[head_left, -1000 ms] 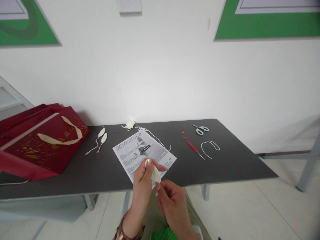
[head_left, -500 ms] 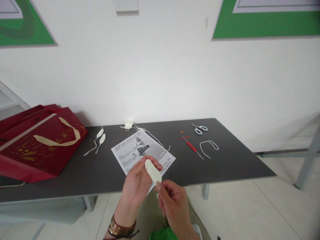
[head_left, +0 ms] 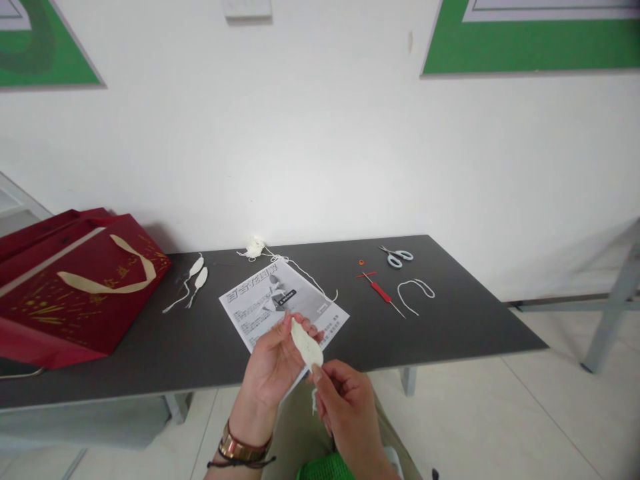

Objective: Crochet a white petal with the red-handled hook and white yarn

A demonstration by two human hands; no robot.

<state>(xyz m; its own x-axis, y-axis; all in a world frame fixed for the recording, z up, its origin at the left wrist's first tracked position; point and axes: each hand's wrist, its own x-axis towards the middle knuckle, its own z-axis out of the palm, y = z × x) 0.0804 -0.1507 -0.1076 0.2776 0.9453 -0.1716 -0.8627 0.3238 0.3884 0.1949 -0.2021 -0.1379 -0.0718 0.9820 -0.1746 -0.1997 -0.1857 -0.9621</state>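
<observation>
A cream crocheted petal (head_left: 307, 345) is held between both hands above the front edge of the table. My left hand (head_left: 273, 360) cups it from behind, with the thumb and fingers closed at its upper tip. At the lower end, my right hand (head_left: 345, 407) pinches the petal between thumb and curled fingers. A short yarn tail (head_left: 314, 400) hangs beside the right fingers. Under the hands lies a printed instruction sheet (head_left: 250, 307), partly covered by the left hand. Two similar cream petals (head_left: 201, 277) with yarn tails rest on the left of the table.
The dark table (head_left: 465, 320) carries a red gift bag (head_left: 85, 293) at left and a yarn bundle (head_left: 255, 247) near the wall. Toward the right are a red-handled crochet hook (head_left: 381, 292), scissors (head_left: 396, 257), an orange stitch marker (head_left: 361, 263) and a loose yarn piece (head_left: 417, 285).
The petal's upper end now looks narrower and more pointed between my hands. Both hands stay nearly in place; the view has shifted slightly.
</observation>
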